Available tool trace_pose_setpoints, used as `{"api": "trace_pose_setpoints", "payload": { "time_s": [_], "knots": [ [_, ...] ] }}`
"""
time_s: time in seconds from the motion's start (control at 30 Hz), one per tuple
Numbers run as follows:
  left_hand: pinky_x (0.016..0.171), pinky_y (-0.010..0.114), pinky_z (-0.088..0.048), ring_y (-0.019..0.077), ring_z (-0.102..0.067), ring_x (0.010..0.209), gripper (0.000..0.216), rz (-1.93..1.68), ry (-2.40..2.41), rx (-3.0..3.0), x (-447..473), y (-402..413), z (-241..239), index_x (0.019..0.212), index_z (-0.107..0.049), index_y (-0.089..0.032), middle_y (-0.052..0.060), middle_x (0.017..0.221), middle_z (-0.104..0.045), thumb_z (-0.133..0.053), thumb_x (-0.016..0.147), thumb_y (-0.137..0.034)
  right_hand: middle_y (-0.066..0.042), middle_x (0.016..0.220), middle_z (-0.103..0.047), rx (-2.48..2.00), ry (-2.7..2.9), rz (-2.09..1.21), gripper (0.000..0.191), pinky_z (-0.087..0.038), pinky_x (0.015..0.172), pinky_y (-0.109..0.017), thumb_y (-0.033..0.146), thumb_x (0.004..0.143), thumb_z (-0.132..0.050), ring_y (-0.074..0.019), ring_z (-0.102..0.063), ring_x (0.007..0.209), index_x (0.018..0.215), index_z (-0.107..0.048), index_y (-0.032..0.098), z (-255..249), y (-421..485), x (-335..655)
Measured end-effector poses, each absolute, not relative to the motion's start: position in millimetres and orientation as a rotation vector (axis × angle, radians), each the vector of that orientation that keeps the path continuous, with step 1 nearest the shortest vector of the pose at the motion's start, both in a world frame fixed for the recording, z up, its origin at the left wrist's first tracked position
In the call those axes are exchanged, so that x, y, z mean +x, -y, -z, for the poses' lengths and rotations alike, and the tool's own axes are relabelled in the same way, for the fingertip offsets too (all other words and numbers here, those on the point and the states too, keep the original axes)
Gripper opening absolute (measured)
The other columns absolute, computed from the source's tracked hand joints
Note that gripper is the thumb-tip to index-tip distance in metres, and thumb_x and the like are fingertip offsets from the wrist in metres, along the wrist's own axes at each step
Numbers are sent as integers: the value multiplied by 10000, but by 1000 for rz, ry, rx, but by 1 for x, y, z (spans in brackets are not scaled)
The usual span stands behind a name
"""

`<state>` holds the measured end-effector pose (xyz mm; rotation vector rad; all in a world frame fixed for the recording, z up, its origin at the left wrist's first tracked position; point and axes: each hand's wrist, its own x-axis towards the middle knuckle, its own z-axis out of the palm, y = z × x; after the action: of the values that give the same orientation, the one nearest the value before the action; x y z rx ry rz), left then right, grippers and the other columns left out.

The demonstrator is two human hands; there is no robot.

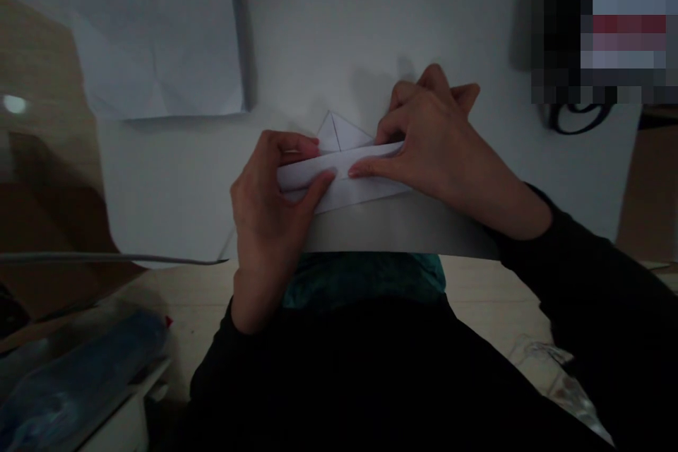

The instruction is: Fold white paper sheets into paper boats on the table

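— What are the hands busy with?

— Creasing. A folded paper [344, 180] lies on the worktop [174, 191], midway along its near edge, a small triangle poking up behind a flat band.

— And the grip?

— The left hand [270, 205] pinches the band's left end, thumb on top, fingers curled over it. The right hand [434, 148] has its fingers bunched together on the upper edge and the forefinger pressed flat along the band.

— What would a further crease call for?

— I'd judge keeping the edges lined up while pressing.

— Anything in the way?

— Not really. A creased sheet [159, 35] sits at the far left corner, a black cord loop [575, 120] near the right edge, both well apart.
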<state>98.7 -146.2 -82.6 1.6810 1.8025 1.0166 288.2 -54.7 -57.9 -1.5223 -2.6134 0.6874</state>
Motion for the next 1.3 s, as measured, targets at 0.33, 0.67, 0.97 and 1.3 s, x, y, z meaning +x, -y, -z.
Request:
{"api": "trace_pose_setpoints", "payload": {
  "time_s": [0.33,0.67,0.97,1.3],
  "knots": [
    [1049,373,-561,200,-691,1170,129,-1009,-1620,1651,78,156,79,967,-643,-256,29,1176,-727,-627,903,-145,-140,971,-626,-1218,2531,-653,471,-423,893,-610,714,830,-682,-432,-461,1164,909,-719,251,90,50,307],
    [956,333,-560,183,-719,1039,448,-962,-1825,1776,67,173,64,1129,-714,-230,36,1093,-753,-446,865,14,-98,879,-614,-1342,2507,-638,449,-388,912,-622,618,754,-828,-410,-502,1112,685,-690,195,83,50,295],
    [1164,470,-459,284,-525,1430,399,-772,-1676,2342,118,172,92,1405,-564,-194,142,1496,-594,-557,1016,-285,-122,875,-629,-1269,2518,-571,453,-426,888,-591,631,835,-736,-405,-516,1090,670,-664,216,91,50,299],
    [802,347,-576,210,-674,960,314,-722,-1873,2375,115,187,89,1280,-685,-233,72,1076,-747,-565,1002,-146,-92,912,-645,-1464,2428,-590,343,-430,877,-573,515,766,-853,-385,-536,1080,789,-662,231,84,57,293]
  ]
}}
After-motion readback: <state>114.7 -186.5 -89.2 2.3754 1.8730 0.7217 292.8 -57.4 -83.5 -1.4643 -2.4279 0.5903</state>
